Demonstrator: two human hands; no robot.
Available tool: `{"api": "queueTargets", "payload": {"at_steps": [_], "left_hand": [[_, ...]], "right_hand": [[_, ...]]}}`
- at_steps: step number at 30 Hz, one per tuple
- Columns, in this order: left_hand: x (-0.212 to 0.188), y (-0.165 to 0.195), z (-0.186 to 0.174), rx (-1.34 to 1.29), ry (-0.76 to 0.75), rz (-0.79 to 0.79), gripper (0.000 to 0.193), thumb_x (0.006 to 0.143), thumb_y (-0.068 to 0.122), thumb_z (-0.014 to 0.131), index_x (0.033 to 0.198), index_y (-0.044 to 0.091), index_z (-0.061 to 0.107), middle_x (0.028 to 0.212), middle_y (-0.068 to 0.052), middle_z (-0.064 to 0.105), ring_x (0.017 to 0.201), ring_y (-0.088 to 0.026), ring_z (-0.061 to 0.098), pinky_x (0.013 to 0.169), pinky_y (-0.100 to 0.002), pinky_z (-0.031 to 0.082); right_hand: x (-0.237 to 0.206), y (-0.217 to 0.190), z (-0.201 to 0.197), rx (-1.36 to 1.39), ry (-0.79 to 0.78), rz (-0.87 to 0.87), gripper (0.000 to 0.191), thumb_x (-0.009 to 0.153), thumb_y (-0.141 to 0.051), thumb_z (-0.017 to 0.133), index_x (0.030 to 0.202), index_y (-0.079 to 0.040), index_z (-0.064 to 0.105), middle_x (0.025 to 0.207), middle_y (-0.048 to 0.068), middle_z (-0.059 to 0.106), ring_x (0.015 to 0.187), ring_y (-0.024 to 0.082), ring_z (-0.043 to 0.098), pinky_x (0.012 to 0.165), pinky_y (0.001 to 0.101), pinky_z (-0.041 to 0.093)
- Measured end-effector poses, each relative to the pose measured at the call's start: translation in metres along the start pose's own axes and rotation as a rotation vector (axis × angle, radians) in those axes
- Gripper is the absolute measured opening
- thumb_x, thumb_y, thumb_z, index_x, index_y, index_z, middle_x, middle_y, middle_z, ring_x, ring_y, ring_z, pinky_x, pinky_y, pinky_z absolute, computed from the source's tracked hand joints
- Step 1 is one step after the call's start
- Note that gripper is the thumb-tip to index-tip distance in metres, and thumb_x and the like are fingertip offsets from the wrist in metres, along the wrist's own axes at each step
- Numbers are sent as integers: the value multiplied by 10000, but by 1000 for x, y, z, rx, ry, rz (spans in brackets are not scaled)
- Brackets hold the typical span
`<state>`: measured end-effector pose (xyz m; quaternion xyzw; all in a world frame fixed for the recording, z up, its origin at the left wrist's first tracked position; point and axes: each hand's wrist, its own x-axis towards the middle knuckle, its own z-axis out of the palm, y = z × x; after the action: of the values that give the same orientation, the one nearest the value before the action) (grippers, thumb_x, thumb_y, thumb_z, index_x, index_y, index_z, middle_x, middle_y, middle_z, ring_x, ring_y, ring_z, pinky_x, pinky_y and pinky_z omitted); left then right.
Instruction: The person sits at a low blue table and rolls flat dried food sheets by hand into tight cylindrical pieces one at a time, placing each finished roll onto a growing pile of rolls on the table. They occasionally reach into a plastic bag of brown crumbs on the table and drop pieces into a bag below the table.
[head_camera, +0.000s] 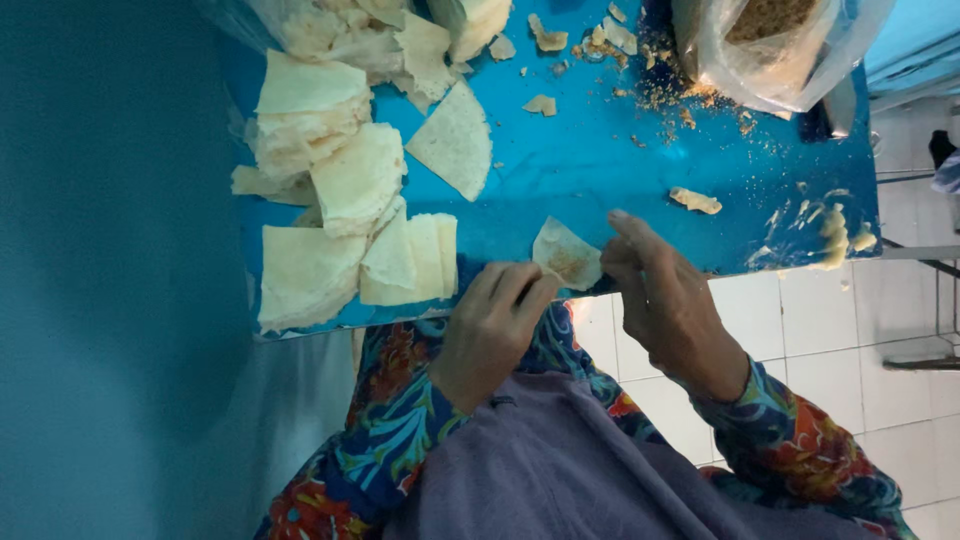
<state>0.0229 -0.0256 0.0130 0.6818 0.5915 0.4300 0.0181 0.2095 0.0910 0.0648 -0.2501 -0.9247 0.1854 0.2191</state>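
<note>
Both hands pinch one small folded pastry wrapper (567, 254) at the near edge of the blue table (600, 160). The left hand (492, 330) has its fingers curled nearly closed on the wrapper's left corner; the right hand (665, 300) nips the right corner with thumb and forefinger, other fingers loosely bent. Stacks of cut wrappers (340, 200) lie to the left. A clear plastic bag (775, 50) holding brown crumbly filling stands at the far right.

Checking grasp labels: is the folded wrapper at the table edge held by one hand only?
No: both the left hand and right hand pinch the folded wrapper at the blue table's edge.
</note>
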Motion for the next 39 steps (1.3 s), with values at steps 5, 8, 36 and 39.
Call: {"api": "queueTargets", "payload": {"at_steps": [5,8,36,39], "left_hand": [[-1,-2,1,-13,-12,-2,342,860,-15,744,1191,14,662,1137,-114,614,1061,-272,631,874,-359,576],[-2,-2,3,-8,-2,0,335,861,-22,746,1182,11,657,1141,-114,613,1062,-270,632,862,-353,579],[23,2,7,54,-93,-160,172,939,129,701,1066,28,643,989,-124,586,977,-296,581,831,-434,526],[37,-9,3,-60,-303,-284,113,921,144,685,948,36,666,929,-142,629,916,-315,613,782,-467,524]], "right_hand": [[4,1,2,-17,-97,-72,700,869,134,622,1497,-43,367,1098,150,687,1003,331,695,834,432,585],[5,1,5,121,-157,82,669,941,134,640,1511,-39,336,1156,170,667,1040,305,716,803,382,603],[33,2,-6,165,-372,41,710,939,-5,707,1554,-84,360,1061,137,729,913,254,725,731,371,601],[52,11,-6,449,-453,200,731,919,25,693,1560,-128,378,998,95,744,895,209,750,766,362,612]]}}
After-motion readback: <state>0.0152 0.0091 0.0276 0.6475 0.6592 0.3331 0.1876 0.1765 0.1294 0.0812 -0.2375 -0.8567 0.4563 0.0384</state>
